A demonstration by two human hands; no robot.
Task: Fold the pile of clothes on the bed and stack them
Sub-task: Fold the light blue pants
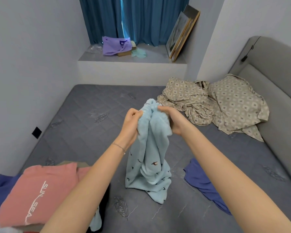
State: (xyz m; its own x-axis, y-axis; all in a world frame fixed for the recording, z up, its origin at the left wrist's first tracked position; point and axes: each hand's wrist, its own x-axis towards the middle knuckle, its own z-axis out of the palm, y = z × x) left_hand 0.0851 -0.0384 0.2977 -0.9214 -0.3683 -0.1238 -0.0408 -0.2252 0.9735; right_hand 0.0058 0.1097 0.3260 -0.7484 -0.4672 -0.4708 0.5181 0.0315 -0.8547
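A light blue fleece garment (148, 165) with small bird prints hangs bunched above the grey mattress (77, 132), its lower end resting on the bed. My left hand (131, 123) grips its top edge from the left. My right hand (170, 120) grips the same edge from the right, close beside the left. A folded pink sweatshirt (39, 190) with white lettering lies at the lower left on other clothes, with dark blue cloth (0, 187) beside it. A blue garment (203, 182) lies spread on the bed to the right.
A crumpled beige patterned sheet (217, 106) lies at the far right by the grey padded headboard (279, 98). The window ledge beyond holds a purple bag (114, 45) and leaning picture frames (181, 34). A grey wall runs along the left side.
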